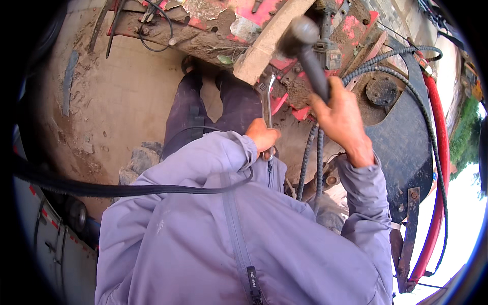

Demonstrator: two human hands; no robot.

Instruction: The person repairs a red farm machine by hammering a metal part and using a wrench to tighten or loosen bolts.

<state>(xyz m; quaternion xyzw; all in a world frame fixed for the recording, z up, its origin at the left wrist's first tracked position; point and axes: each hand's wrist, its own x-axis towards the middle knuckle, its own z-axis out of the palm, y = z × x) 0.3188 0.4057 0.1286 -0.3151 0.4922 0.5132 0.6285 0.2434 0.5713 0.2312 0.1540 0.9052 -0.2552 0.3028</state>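
Observation:
My left hand (263, 137) is closed around a silver wrench (266, 104), whose jaw end points away from me toward the muddy red machine frame (292, 63). Whether the jaw grips a bolt or nut there, I cannot tell. In my right hand (343, 117) is a hammer (316, 73), gripped by its dark handle and raised over the frame. Motion smears its head, which is seen above the plank and the wrench. Beyond the hammer, a cordless power tool (328, 51) with a battery pack rests on the frame.
A pale wooden plank (269, 43) slants across the frame. Black ribbed hoses (406, 76) and a thick red hose (439, 137) run down the right, beside a dark metal plate (401, 147). Dusty ground (132, 81) lies left of my legs, with a grey stone (145, 160) on it.

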